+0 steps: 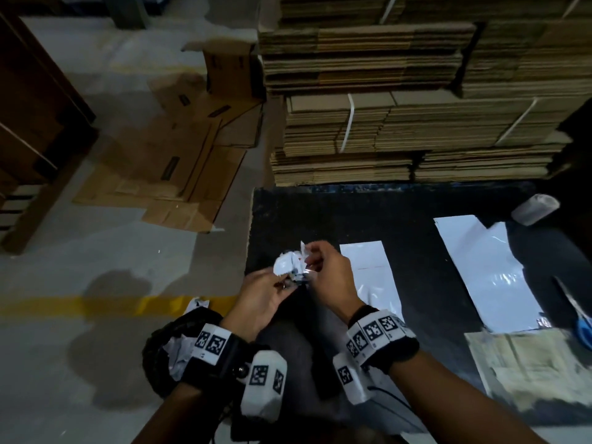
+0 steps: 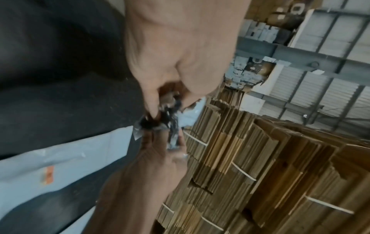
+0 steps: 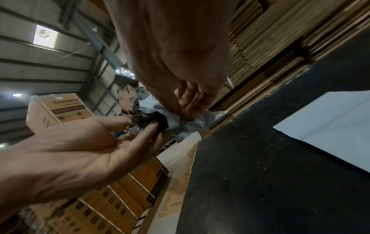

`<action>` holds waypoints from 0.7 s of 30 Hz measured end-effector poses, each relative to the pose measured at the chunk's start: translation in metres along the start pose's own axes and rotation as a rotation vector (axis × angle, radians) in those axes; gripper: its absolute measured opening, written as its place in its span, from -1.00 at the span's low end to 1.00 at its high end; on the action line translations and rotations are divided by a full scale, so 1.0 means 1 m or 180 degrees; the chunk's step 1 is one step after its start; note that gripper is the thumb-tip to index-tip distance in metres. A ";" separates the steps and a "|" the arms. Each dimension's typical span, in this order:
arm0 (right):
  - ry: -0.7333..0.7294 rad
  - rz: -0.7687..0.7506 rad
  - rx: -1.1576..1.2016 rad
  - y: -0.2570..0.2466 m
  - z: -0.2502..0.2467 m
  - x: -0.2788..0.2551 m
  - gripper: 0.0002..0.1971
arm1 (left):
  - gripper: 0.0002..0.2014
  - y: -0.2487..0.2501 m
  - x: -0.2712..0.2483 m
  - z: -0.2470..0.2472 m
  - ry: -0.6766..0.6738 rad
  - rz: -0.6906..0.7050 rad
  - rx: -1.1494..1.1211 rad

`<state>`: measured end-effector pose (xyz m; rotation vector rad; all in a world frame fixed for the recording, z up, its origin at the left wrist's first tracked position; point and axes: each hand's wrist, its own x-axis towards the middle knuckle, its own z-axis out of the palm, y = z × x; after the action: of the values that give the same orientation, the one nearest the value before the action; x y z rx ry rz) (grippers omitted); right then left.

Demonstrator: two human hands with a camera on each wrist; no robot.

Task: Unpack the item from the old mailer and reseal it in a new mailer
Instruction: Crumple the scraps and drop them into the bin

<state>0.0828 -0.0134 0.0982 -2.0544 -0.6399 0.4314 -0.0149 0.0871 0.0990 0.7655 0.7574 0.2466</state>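
Fingers of both hands work one small bundle held in the air above the near left corner of the black table [image 1: 416, 206]. That bundle is the old mailer [image 1: 288, 262], crumpled white plastic torn open, with a small dark item [image 1: 299, 281] in clear film showing at its lower end. Left hand [image 1: 261, 298], palm turned up, pinches the dark item between thumb and fingertips. Right hand [image 1: 330, 277], knuckles up, pinches the mailer's white plastic. Two flat white new mailers [image 1: 371, 274] lie on the table to the right, apart from each other.
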 end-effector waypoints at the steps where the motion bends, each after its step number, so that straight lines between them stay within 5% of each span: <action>1: 0.0004 -0.0058 -0.0113 -0.003 -0.001 -0.001 -0.63 | -0.75 0.000 0.002 0.002 0.0090 -0.0012 0.0078; 4: 0.0036 -0.0429 -0.0438 -0.010 -0.004 -0.003 -0.78 | -0.70 0.008 0.005 0.005 -0.0182 -0.0100 -0.0079; 7: -0.0415 -0.0624 -0.0710 -0.011 -0.012 -0.005 -0.71 | -0.67 0.017 0.004 0.007 -0.0641 -0.0254 0.0291; 10: -0.0674 -0.0702 -0.0535 -0.013 -0.022 -0.006 -0.70 | -0.70 0.019 0.004 0.016 -0.0443 -0.0109 0.0651; 13: -0.0337 -0.0514 -0.0172 -0.015 -0.028 -0.004 -0.73 | -0.79 0.019 0.010 0.032 0.0220 0.0234 0.0743; 16: 0.0151 -0.0485 -0.0002 -0.020 -0.032 0.000 -0.76 | -0.81 0.018 0.013 0.045 0.0344 0.0507 0.0959; 21: 0.0330 -0.0451 -0.0254 -0.023 -0.045 0.009 -0.73 | -0.71 0.033 0.000 0.049 -0.0529 0.0286 0.1005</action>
<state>0.1073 -0.0282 0.1409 -2.0756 -0.7446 0.2190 0.0209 0.0841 0.1458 1.1069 0.6115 0.1426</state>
